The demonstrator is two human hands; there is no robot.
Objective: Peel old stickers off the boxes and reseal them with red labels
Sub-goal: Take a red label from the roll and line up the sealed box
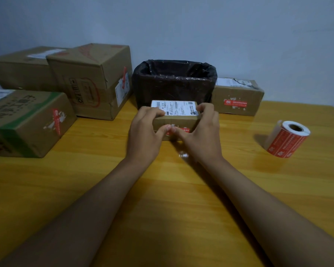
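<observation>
A small cardboard box (178, 120) with a white shipping label on top sits on the wooden table (162, 189), in front of the bin. My left hand (145, 135) grips its left end and my right hand (201, 135) grips its right end. Both thumbs press on the front face, where a red label (184, 130) partly shows beside them. A roll of red labels (287, 139) lies on its side at the right, apart from my hands.
A bin lined with a black bag (174, 81) stands behind the small box. Three larger cardboard boxes (93, 79) crowd the back left, some with red labels. Another box (237, 97) with a red label sits at the back right, against the wall.
</observation>
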